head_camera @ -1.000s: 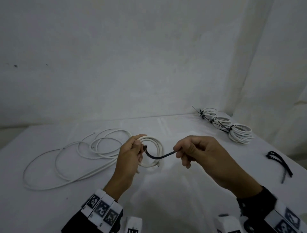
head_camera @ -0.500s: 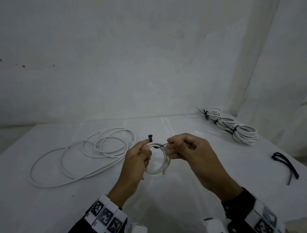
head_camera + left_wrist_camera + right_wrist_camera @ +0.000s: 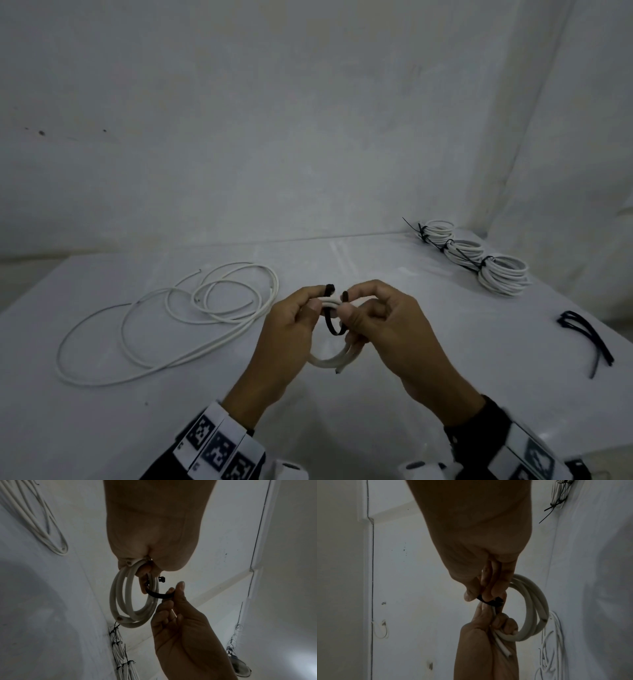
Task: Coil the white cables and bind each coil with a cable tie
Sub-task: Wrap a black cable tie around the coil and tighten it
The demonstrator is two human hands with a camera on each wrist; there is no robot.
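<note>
My left hand point(image 3: 291, 329) grips the small white coil point(image 3: 334, 359) at its top, fingers curled round the turns, holding it up above the worktop point(image 3: 342, 428). My right hand point(image 3: 387, 329) pinches the black cable tie point(image 3: 332, 323) between thumb and fingers; the strap loops under the turns, and its square head point(image 3: 161, 579) sticks up beside my left fingertips. To my left a loose white cable point(image 3: 164, 318) sprawls on the worktop. At the far right lie three bound coils point(image 3: 479, 257) in a row, and nearer me on the right a few spare black ties point(image 3: 582, 335).
</note>
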